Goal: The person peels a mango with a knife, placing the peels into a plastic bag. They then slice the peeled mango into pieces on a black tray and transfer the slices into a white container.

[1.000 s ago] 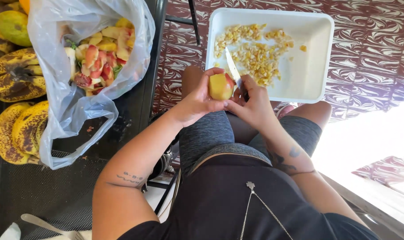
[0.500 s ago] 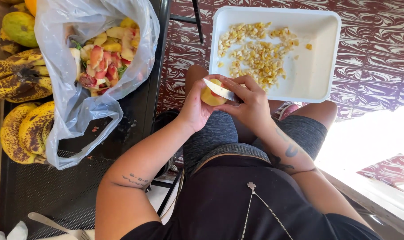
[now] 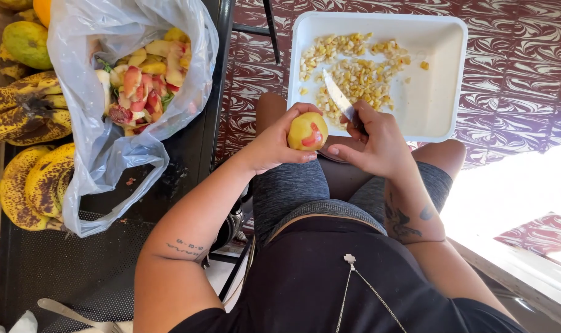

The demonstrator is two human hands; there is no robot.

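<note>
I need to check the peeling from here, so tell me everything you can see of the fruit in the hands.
The fruit is small, round and pale yellow, nearly all peeled, with a few strips of red skin left on the side facing the camera. The flesh looks smooth and moist. The left hand cups it from the left and below, above the lap, just short of the white tray. The right hand is beside it with a knife, whose blade points up over the tray, clear of the fruit.
</note>
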